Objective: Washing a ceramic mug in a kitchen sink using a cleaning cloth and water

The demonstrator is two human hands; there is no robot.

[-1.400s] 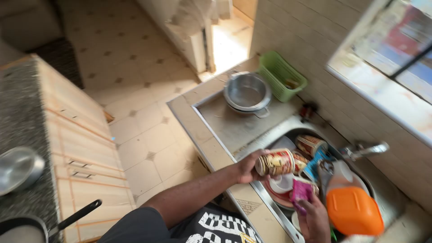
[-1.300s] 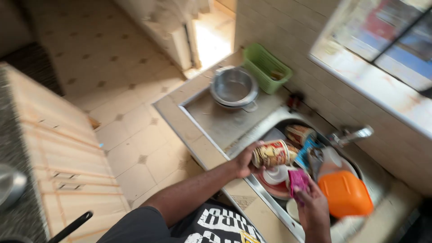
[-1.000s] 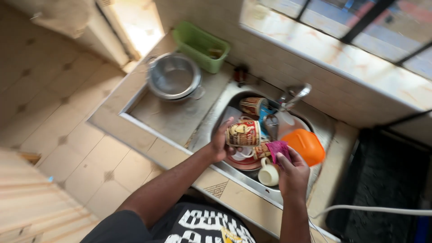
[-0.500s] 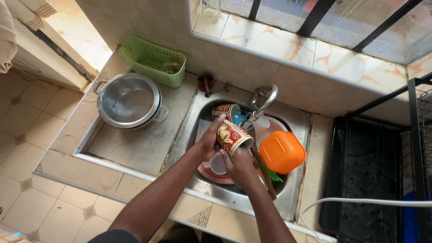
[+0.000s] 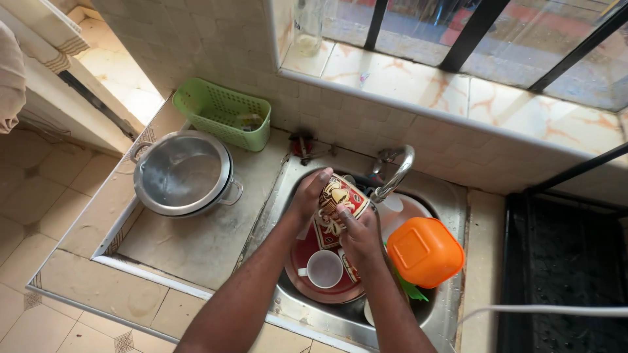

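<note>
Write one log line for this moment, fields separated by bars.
left hand: holds mug | right hand: on mug | place: over sink, under tap | nearby: orange box, pot

Both hands (image 5: 337,212) around patterned mug (image 5: 339,202) over sink (image 5: 451,196).

Both hands have carried the patterned mug (image 5: 340,199) from the sink's (image 5: 451,196) near edge to under the tap (image 5: 396,173); the right hand (image 5: 360,235) now rubs it.
</note>
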